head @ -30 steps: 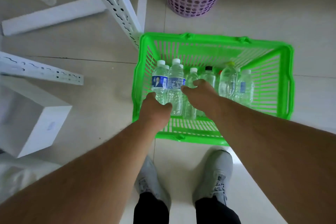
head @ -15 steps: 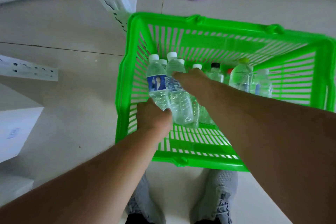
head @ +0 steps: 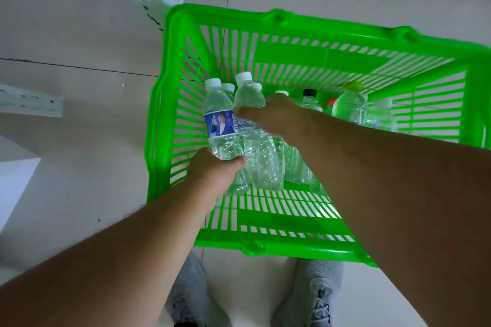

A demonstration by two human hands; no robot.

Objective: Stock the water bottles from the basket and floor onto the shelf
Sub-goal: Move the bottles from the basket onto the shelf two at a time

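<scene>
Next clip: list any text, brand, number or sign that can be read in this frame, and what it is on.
Nothing can be read.
Blue label on the bottle in the left hand: a printed figure, lettering blurred.
Label on the bottle in the right hand: small print, too blurred.
Other bottles in the green basket: labels too small to read.

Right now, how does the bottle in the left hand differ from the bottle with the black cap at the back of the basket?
The bottle in the left hand has a white cap and a blue label; the black-capped bottle shows no label. The left hand grips the first low on its body; the second stands untouched among other bottles, partly hidden by the right hand. Both are clear plastic and sit over the green basket.
</scene>
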